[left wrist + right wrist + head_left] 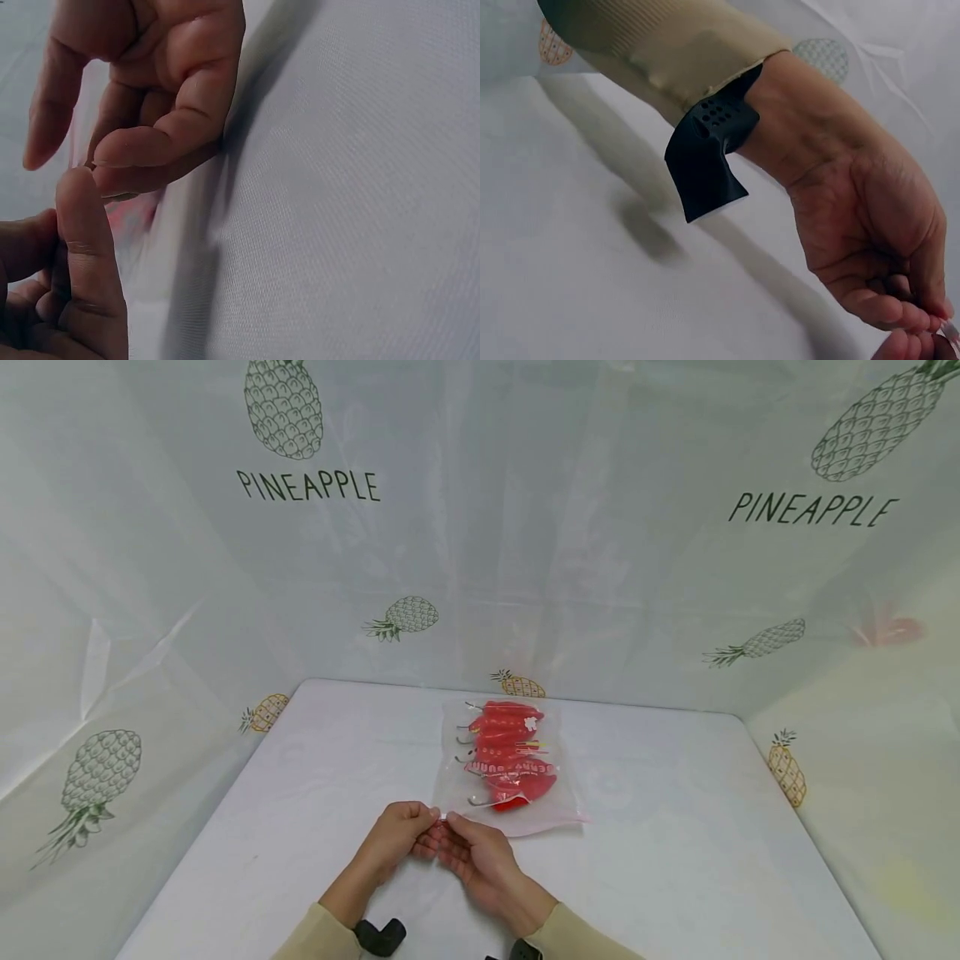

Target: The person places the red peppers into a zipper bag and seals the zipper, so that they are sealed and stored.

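A clear plastic zip bag (566, 789) lies flat on the white table, its pinkish edge towards me. Several red peppers (506, 727) with stems are inside it, under printed lettering. At the bag's near left corner my left hand (396, 839) pinches the edge between thumb and fingers. My right hand (483, 864) holds the same corner just beside it, its thumb on top and its fingers curled below. The fingertips of both hands nearly meet. In the left wrist view, the right hand (172, 82) appears above the left hand (82, 262); the bag's edge between them is mostly hidden.
The white table (660, 827) extends to both sides of the bag. Behind it and at the sides hangs a pale sheet (525, 527) printed with pineapples. A black camera mount (712, 157) sits on the left wrist, beside a beige sleeve (675, 52).
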`<state>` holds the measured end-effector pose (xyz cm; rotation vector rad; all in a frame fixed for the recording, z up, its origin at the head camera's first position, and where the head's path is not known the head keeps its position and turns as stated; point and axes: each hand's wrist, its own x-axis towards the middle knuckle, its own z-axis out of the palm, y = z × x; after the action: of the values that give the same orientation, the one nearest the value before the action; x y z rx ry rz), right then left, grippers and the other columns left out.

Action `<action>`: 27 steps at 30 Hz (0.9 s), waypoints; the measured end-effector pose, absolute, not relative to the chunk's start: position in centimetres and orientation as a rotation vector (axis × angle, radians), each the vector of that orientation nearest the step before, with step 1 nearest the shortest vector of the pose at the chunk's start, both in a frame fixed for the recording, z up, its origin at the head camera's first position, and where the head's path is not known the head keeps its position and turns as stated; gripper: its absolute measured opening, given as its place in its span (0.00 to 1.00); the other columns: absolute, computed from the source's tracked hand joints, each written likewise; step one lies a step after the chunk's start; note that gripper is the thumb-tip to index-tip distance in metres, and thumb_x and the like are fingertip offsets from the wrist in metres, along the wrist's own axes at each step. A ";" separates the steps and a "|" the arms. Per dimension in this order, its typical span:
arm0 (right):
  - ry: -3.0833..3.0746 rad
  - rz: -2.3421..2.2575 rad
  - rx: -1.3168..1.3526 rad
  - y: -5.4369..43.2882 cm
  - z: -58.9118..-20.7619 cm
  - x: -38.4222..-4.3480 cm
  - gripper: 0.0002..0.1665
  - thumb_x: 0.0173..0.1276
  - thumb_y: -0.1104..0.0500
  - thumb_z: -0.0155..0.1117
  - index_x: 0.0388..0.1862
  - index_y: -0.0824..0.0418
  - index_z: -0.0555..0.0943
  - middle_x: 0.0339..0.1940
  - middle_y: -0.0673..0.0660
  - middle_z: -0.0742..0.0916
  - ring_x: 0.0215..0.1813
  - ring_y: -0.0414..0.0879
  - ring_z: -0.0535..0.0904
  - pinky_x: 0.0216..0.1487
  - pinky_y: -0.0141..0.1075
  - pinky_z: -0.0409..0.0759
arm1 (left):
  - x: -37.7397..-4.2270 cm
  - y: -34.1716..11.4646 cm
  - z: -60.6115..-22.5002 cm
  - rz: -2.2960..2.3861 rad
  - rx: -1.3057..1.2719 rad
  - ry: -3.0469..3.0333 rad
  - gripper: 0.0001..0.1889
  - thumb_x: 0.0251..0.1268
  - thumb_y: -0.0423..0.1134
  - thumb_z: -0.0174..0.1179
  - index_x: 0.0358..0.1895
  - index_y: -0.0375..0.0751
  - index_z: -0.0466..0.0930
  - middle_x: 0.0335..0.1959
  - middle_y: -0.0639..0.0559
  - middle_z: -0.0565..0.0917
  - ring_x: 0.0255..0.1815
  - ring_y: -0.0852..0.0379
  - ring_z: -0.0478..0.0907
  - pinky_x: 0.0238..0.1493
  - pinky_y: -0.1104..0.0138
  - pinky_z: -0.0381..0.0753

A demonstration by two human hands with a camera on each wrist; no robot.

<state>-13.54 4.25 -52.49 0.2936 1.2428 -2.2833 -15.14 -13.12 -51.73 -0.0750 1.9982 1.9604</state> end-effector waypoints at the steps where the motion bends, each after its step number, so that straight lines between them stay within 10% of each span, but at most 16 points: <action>1: 1.262 -2.285 0.304 4.1 -52.4 -13.5 0.17 0.78 0.52 0.66 0.52 0.65 0.86 0.39 0.53 0.91 0.40 0.40 0.85 0.45 0.31 0.87 | -15.1 -13.1 -51.6 1.957 -0.071 2.006 0.14 0.81 0.37 0.57 0.35 0.31 0.79 0.25 0.52 0.85 0.24 0.63 0.83 0.27 0.71 0.87; 27: 1.438 -2.410 0.472 3.0 -52.5 -13.4 0.10 0.74 0.61 0.69 0.45 0.69 0.87 0.29 0.51 0.87 0.33 0.40 0.81 0.36 0.29 0.82 | -14.8 -12.9 -52.1 2.008 -0.154 2.099 0.12 0.79 0.34 0.58 0.40 0.25 0.79 0.26 0.50 0.83 0.25 0.61 0.82 0.28 0.71 0.87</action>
<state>-13.39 2.98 -52.51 0.4723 1.4380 -2.4102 -14.81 -12.93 -52.06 -0.1537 2.0992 2.0076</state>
